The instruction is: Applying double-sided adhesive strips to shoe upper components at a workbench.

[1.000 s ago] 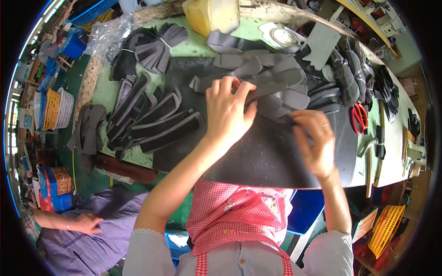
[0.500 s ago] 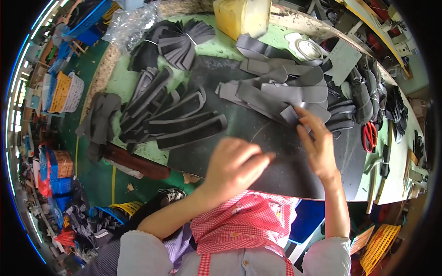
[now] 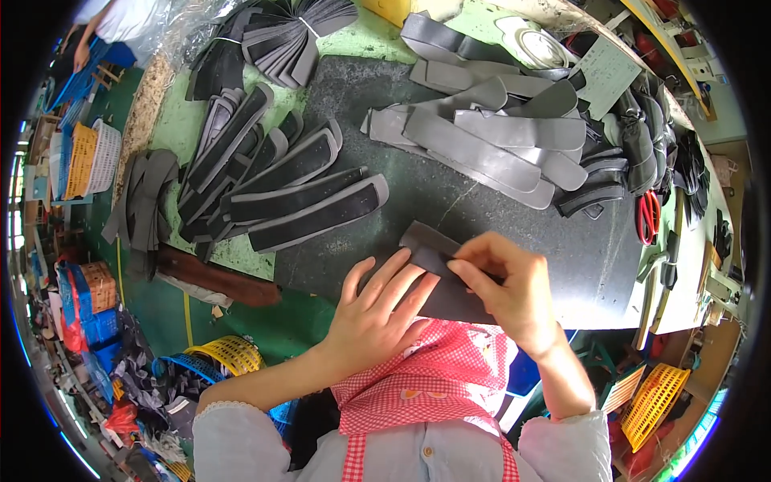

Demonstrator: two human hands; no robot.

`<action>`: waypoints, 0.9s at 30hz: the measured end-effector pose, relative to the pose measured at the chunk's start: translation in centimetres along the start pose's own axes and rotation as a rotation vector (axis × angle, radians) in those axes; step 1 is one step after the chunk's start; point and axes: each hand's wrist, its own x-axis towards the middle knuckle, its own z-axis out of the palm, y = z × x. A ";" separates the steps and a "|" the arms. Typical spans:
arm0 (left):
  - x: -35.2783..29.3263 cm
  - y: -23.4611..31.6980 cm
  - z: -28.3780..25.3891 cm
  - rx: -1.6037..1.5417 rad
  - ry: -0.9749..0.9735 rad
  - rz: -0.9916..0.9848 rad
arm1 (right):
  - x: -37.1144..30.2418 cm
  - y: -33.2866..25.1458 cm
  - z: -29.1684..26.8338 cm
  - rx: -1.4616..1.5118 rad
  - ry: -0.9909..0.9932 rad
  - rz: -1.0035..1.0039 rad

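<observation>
At the near edge of the black work mat (image 3: 345,233) lies a dark grey strip (image 3: 427,236), part of it folded or overlapped by another piece; I cannot tell which. My left hand (image 3: 377,309) rests on it with fingers stretched and spread. Thumb and fingers of my right hand (image 3: 514,293) pinch its right part. Farther off on the mat is a loose pile of light grey strips (image 3: 482,149). To the left, black strips with grey edging (image 3: 317,213) fan out in several overlapping layers.
Tied bundles of dark strips (image 3: 277,40) sit at the far left, with grey strips (image 3: 148,201) hanging over the table's left edge. At the right are red-handled scissors (image 3: 647,217) and a white roll (image 3: 538,44). Another person's hand (image 3: 82,56) shows at the upper left.
My right hand has come from the grey pile to the mat's near edge with a strip. My left hand, formerly raised and curled, now spreads over it. The whole view has shifted somewhat.
</observation>
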 end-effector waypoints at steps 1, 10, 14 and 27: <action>0.1 0.0 -0.2 0.022 -0.016 0.002 | 0.5 0.1 0.6 0.002 -0.001 0.003; 0.3 -0.4 -1.0 0.031 -0.043 0.033 | 1.6 0.8 2.5 -0.305 0.147 -0.104; 1.0 -0.9 -1.3 -0.044 0.008 0.099 | 1.4 1.1 2.8 -0.347 0.190 -0.149; 1.4 -0.9 -0.6 0.123 -0.044 0.059 | -5.1 4.0 -4.3 0.060 0.138 0.335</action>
